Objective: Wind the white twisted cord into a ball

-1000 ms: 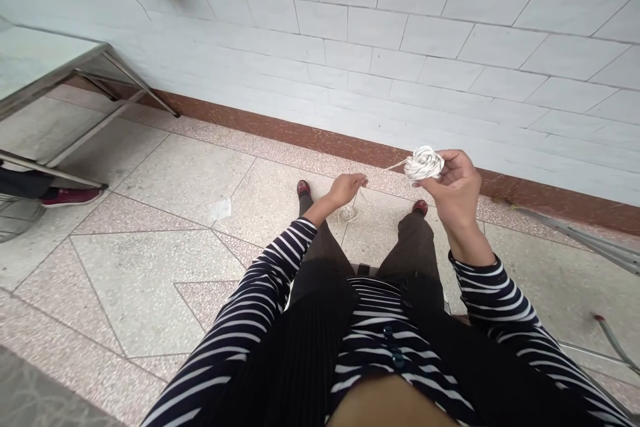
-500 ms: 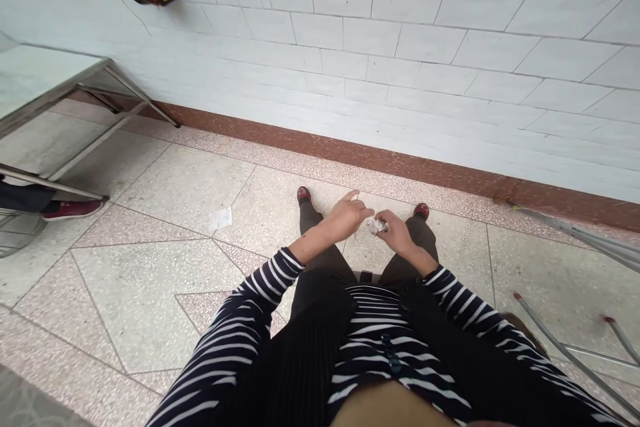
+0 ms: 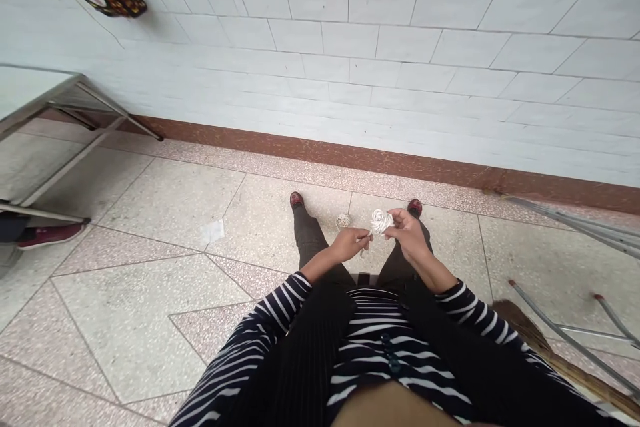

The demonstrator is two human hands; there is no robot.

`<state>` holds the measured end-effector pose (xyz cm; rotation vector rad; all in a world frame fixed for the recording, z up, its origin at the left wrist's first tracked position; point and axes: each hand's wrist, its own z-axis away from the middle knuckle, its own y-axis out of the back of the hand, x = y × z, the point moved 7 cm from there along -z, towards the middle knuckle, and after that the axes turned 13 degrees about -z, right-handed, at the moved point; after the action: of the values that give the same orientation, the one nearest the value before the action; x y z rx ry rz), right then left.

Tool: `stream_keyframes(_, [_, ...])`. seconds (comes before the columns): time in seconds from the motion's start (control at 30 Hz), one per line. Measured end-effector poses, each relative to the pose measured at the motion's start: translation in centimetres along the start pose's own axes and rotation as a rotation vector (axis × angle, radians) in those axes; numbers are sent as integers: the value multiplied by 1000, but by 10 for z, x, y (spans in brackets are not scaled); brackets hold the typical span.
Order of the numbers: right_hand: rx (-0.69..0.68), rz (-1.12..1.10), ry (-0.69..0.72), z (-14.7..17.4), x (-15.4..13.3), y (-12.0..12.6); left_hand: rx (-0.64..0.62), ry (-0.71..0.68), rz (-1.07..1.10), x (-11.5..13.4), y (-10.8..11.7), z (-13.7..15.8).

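Note:
My right hand holds a small white ball of wound string in front of my knees. My left hand is close beside it, fingers pinched on the loose string end just left of the ball. A second small coil of white string lies on the floor between my two red shoes. I am seated, with striped sleeves and dark trousers below the hands.
A metal-framed table stands at the left, with another person's red shoe beneath it. A scrap of paper lies on the tiled floor. Metal rods lean at the right. The white tiled wall is straight ahead.
My right hand dropped from high at the right, with the ball raised, down to my knees, where the two hands came together. The view also tilted down.

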<state>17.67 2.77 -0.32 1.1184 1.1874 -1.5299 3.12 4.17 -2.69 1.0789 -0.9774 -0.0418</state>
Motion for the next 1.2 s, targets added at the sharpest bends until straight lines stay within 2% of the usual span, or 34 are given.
stream_keyframes(0.07, [42,76,31,-11,6,6,5,-18,-95,5,-3,5])
stream_keyframes(0.13, [36,177,49,-19,15,6,30,-61,-305,8,0,7])
stream_keyframes(0.23, [-63,313,36,-21,33,-7,25,-172,-601,10,7,5])
stream_keyframes(0.3, [-153,361,4,-18,44,-18,9,-260,-682,10,13,3])
stream_keyframes(0.47, [-372,292,-125,-6,56,-35,-19,-439,-644,16,26,1])
stream_keyframes(0.53, [-424,188,-177,1,50,-37,-1,-432,-533,17,32,-2])
stream_keyframes(0.6, [-429,75,-212,8,42,-35,58,-348,-361,13,38,-8])
stream_keyframes(0.73, [-329,-93,-222,13,25,-27,176,-78,-63,-6,30,-14])
stream_keyframes(0.87, [-133,-132,-158,-3,18,-8,130,43,12,-11,3,-6])
stream_keyframes(1.03, [54,-39,-52,-28,15,16,16,22,-84,-3,-13,12])
stream_keyframes(1.2, [125,130,33,-36,19,22,92,-137,-399,8,1,13])
